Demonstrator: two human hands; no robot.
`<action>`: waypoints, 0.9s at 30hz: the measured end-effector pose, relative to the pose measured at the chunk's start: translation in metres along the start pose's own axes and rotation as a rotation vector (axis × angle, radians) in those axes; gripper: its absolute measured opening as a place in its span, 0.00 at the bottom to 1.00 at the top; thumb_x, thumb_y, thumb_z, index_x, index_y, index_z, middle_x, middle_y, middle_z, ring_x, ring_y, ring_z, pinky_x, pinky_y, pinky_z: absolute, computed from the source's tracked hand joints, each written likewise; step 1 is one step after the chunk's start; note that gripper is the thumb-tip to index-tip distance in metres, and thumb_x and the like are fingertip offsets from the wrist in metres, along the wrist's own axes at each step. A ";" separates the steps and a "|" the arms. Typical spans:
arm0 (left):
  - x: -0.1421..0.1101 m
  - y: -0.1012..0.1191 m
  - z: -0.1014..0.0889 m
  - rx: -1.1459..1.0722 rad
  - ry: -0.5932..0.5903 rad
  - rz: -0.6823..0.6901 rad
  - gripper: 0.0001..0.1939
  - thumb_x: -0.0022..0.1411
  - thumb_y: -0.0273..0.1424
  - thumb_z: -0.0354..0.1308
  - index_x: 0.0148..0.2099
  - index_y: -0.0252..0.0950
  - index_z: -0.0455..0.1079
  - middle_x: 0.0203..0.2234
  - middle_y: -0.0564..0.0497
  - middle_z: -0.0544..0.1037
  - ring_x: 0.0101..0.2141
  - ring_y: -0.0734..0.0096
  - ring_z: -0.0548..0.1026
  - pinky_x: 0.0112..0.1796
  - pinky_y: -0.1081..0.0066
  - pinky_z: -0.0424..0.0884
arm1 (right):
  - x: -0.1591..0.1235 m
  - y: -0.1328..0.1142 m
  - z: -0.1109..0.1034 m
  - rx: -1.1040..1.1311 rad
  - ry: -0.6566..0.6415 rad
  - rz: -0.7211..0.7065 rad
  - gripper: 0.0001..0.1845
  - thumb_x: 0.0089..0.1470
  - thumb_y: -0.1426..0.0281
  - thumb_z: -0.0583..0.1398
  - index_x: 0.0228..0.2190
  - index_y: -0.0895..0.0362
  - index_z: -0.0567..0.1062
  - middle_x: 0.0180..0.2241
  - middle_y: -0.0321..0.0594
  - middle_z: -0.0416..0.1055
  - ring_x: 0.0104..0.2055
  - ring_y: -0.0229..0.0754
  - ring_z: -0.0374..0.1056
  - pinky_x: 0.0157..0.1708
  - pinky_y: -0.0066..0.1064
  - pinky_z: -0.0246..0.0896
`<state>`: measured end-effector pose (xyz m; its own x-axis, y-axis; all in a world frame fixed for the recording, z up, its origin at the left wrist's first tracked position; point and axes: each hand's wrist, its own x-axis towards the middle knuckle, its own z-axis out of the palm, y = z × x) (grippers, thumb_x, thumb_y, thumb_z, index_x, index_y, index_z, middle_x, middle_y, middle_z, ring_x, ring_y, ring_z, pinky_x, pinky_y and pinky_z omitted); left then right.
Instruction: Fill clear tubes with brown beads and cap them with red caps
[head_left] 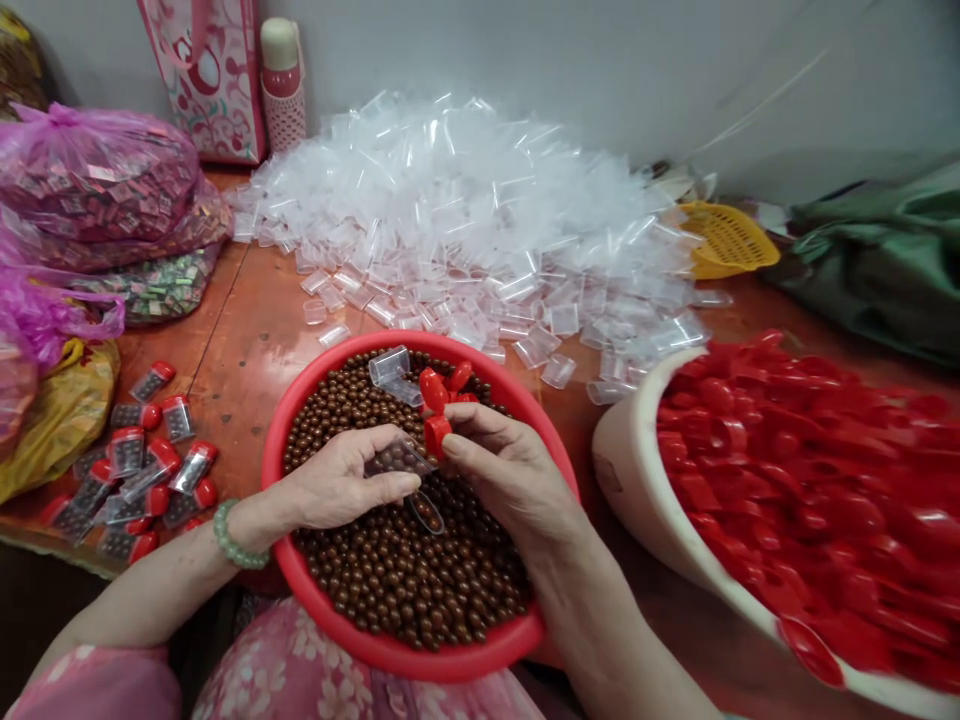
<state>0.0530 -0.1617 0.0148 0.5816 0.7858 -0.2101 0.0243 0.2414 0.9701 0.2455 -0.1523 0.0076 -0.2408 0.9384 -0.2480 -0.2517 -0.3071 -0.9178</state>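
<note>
Over a red basin (551, 440) of small brown balls (405, 590), my left hand (341, 475) grips a clear plastic container (397, 457) with brown balls inside. My right hand (502, 455) pinches a red plastic cap (436, 435) between thumb and fingers, right beside the container's end. More red caps (459, 377) show just behind those fingers; whether they are held or lie in the basin I cannot tell. Two or so clear empty containers (390, 366) lie on the balls at the basin's far side. Another clear rim (426, 513) shows below my left thumb.
Filled, red-capped containers (127, 452) lie at the left. A big heap of clear containers (480, 200) covers the back. At right stands a white tub (637, 430) of red caps (810, 500). Purple bags (97, 180), a yellow basket (727, 240) and a bottle (283, 90) stand around.
</note>
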 end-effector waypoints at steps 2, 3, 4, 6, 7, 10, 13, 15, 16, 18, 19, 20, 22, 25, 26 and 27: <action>0.000 -0.003 -0.001 0.042 0.015 0.004 0.14 0.60 0.36 0.58 0.45 0.33 0.71 0.34 0.51 0.75 0.34 0.72 0.70 0.40 0.70 0.67 | -0.002 -0.002 0.003 -0.150 0.025 -0.151 0.12 0.48 0.65 0.68 0.37 0.48 0.80 0.34 0.33 0.76 0.34 0.36 0.71 0.38 0.30 0.67; 0.000 -0.005 -0.001 0.060 0.020 0.007 0.14 0.61 0.37 0.58 0.45 0.33 0.71 0.35 0.50 0.76 0.37 0.69 0.72 0.42 0.69 0.68 | -0.003 -0.003 0.005 -0.238 0.027 -0.222 0.11 0.50 0.66 0.67 0.38 0.48 0.80 0.36 0.34 0.77 0.37 0.38 0.71 0.41 0.32 0.67; 0.000 -0.006 -0.001 0.070 0.023 0.011 0.14 0.61 0.37 0.58 0.46 0.33 0.72 0.37 0.49 0.76 0.39 0.67 0.73 0.44 0.67 0.68 | -0.003 -0.005 0.007 -0.329 0.020 -0.282 0.11 0.52 0.67 0.65 0.39 0.47 0.80 0.37 0.35 0.76 0.39 0.39 0.71 0.43 0.34 0.67; 0.000 -0.007 -0.002 0.071 0.018 0.040 0.15 0.62 0.35 0.57 0.48 0.33 0.72 0.40 0.48 0.77 0.43 0.64 0.73 0.48 0.65 0.68 | -0.005 -0.007 0.009 -0.480 -0.012 -0.366 0.12 0.54 0.69 0.63 0.41 0.48 0.80 0.36 0.37 0.75 0.39 0.40 0.71 0.42 0.35 0.67; 0.000 -0.006 -0.002 0.069 0.012 0.062 0.16 0.62 0.34 0.57 0.50 0.33 0.71 0.42 0.48 0.78 0.45 0.63 0.73 0.50 0.63 0.67 | -0.005 -0.008 0.011 -0.523 -0.029 -0.397 0.13 0.54 0.70 0.63 0.42 0.48 0.80 0.35 0.37 0.75 0.38 0.39 0.70 0.41 0.35 0.67; 0.001 -0.004 -0.001 0.067 -0.007 0.106 0.18 0.62 0.31 0.56 0.53 0.34 0.71 0.47 0.47 0.77 0.52 0.60 0.71 0.54 0.62 0.65 | -0.005 -0.007 0.012 -0.583 -0.054 -0.458 0.14 0.55 0.72 0.62 0.43 0.47 0.80 0.34 0.38 0.75 0.37 0.39 0.70 0.38 0.34 0.68; 0.001 -0.004 -0.002 0.082 -0.020 0.102 0.18 0.62 0.31 0.56 0.54 0.34 0.70 0.48 0.48 0.77 0.53 0.60 0.71 0.55 0.61 0.65 | -0.006 -0.004 0.012 -0.651 -0.048 -0.491 0.14 0.56 0.71 0.61 0.44 0.48 0.79 0.34 0.39 0.75 0.37 0.40 0.71 0.38 0.35 0.69; 0.001 -0.006 -0.003 0.107 -0.029 0.101 0.19 0.62 0.30 0.55 0.55 0.35 0.70 0.49 0.48 0.77 0.51 0.61 0.73 0.55 0.61 0.65 | -0.007 -0.005 0.013 -0.699 -0.049 -0.517 0.14 0.56 0.71 0.61 0.43 0.49 0.80 0.34 0.39 0.75 0.36 0.40 0.71 0.36 0.34 0.69; 0.001 -0.007 -0.004 0.121 -0.033 0.101 0.19 0.62 0.30 0.55 0.55 0.35 0.70 0.49 0.48 0.77 0.50 0.62 0.73 0.55 0.61 0.64 | -0.008 -0.005 0.013 -0.720 -0.049 -0.531 0.13 0.56 0.72 0.61 0.43 0.49 0.80 0.34 0.39 0.75 0.36 0.40 0.71 0.35 0.33 0.69; 0.001 -0.009 -0.005 0.143 -0.040 0.107 0.18 0.62 0.30 0.55 0.55 0.35 0.70 0.50 0.48 0.77 0.50 0.62 0.73 0.55 0.62 0.64 | -0.010 -0.007 0.012 -0.760 -0.048 -0.548 0.13 0.56 0.73 0.61 0.43 0.49 0.80 0.34 0.39 0.75 0.35 0.39 0.71 0.34 0.32 0.69; 0.000 -0.010 -0.006 0.150 -0.040 0.114 0.18 0.63 0.30 0.55 0.55 0.36 0.70 0.50 0.48 0.76 0.51 0.62 0.72 0.56 0.62 0.63 | -0.011 -0.008 0.012 -0.775 -0.048 -0.555 0.13 0.56 0.73 0.61 0.43 0.49 0.80 0.34 0.39 0.75 0.35 0.39 0.71 0.34 0.31 0.69; 0.000 -0.011 -0.006 0.155 -0.041 0.118 0.18 0.63 0.30 0.55 0.55 0.36 0.70 0.49 0.48 0.76 0.51 0.63 0.72 0.56 0.62 0.62 | -0.012 -0.009 0.011 -0.788 -0.049 -0.559 0.14 0.56 0.73 0.61 0.43 0.49 0.80 0.34 0.39 0.75 0.35 0.39 0.71 0.34 0.31 0.69; 0.000 -0.010 -0.007 0.143 -0.023 0.097 0.17 0.62 0.30 0.55 0.53 0.35 0.70 0.47 0.48 0.77 0.47 0.65 0.73 0.54 0.64 0.64 | -0.014 -0.009 0.009 -0.804 -0.056 -0.556 0.13 0.55 0.73 0.62 0.42 0.50 0.80 0.34 0.39 0.75 0.35 0.38 0.71 0.34 0.31 0.69; -0.001 -0.007 -0.010 0.074 0.055 0.013 0.16 0.62 0.32 0.56 0.50 0.32 0.71 0.37 0.50 0.77 0.35 0.72 0.72 0.42 0.70 0.68 | -0.015 -0.008 0.006 -0.793 -0.044 -0.526 0.13 0.55 0.73 0.62 0.42 0.50 0.80 0.34 0.39 0.75 0.35 0.39 0.72 0.34 0.31 0.70; -0.001 -0.005 -0.010 0.044 0.075 -0.007 0.16 0.61 0.33 0.56 0.49 0.31 0.71 0.34 0.50 0.76 0.32 0.74 0.70 0.38 0.72 0.68 | -0.016 -0.007 0.005 -0.783 -0.036 -0.515 0.13 0.55 0.73 0.62 0.42 0.50 0.80 0.34 0.39 0.76 0.35 0.39 0.72 0.34 0.32 0.70; -0.001 -0.004 -0.011 0.017 0.084 -0.014 0.16 0.61 0.34 0.56 0.48 0.30 0.71 0.32 0.51 0.75 0.30 0.75 0.68 0.35 0.74 0.67 | -0.016 -0.007 0.004 -0.770 -0.025 -0.510 0.13 0.55 0.73 0.62 0.42 0.50 0.80 0.34 0.39 0.76 0.35 0.39 0.72 0.35 0.32 0.70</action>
<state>0.0432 -0.1570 0.0095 0.5108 0.8276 -0.2327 0.0460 0.2439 0.9687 0.2471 -0.1658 0.0191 -0.2948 0.9246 0.2411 0.3574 0.3407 -0.8696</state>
